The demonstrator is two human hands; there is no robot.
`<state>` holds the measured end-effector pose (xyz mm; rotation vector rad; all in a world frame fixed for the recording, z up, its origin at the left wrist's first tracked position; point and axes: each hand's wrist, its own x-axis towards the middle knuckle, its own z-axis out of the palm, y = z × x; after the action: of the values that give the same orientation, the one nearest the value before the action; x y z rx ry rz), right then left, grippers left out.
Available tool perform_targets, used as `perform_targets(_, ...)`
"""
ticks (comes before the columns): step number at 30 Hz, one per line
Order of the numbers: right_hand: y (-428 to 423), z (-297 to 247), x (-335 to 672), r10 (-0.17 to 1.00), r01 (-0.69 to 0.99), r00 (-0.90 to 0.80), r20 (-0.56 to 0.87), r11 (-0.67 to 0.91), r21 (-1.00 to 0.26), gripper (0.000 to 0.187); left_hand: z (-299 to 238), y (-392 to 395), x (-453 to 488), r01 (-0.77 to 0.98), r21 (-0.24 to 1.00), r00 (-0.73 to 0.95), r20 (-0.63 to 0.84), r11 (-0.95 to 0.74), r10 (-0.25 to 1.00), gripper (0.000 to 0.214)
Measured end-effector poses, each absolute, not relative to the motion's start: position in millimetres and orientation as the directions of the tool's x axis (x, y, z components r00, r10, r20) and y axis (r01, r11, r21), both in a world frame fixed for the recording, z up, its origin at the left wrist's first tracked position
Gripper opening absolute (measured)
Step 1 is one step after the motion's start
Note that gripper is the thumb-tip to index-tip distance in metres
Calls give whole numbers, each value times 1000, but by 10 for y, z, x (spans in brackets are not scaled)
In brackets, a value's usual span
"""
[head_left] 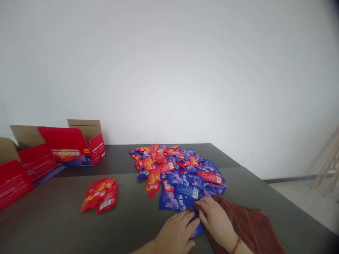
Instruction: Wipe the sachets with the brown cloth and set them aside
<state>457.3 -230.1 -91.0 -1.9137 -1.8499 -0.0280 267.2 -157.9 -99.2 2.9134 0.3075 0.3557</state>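
A big heap of red and blue sachets (178, 168) lies on the dark table (66, 218). My left hand (176, 233) rests flat near the front edge, its fingers spread over a blue sachet (198, 229) that peeks out between both hands. My right hand (215, 218) lies beside it, fingers stretched toward the near edge of the heap, touching that same blue sachet. Its wrist, with a red string bracelet, rests on a dark red cloth (249, 225). Neither hand grips anything.
A small stack of red sachets (101, 194) lies apart on the left. Several open red cardboard boxes (74, 148) stand at the table's left side. A white wall is behind; a wooden frame (329, 165) stands on the floor at far right.
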Motion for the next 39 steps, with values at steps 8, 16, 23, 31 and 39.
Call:
perform_targets(8,-2305,-955,4614,942,933,107,318,16,-360,32,-943,-1233,1892,235,77,948,202,-969,246,62)
perform_targets(16,-2292,-949,4598,943,942,124,308,-14,-336,31,-947,-372,622,726,51,636,328,-686,698,50)
perform_targets(23,-2306,-924,4571,932,945,111,344,7,-326,31,-797,-91,726,877,-237,480,414,-417,773,47)
perform_targets(31,-2296,-954,4588,932,938,105,348,24,-347,28,-701,-265,2007,777,-171,620,374,-606,690,41)
perform_targets(39,-2375,-867,4537,918,931,-71,390,201,-305,34,-720,-292,2362,814,-113,576,283,-569,767,53)
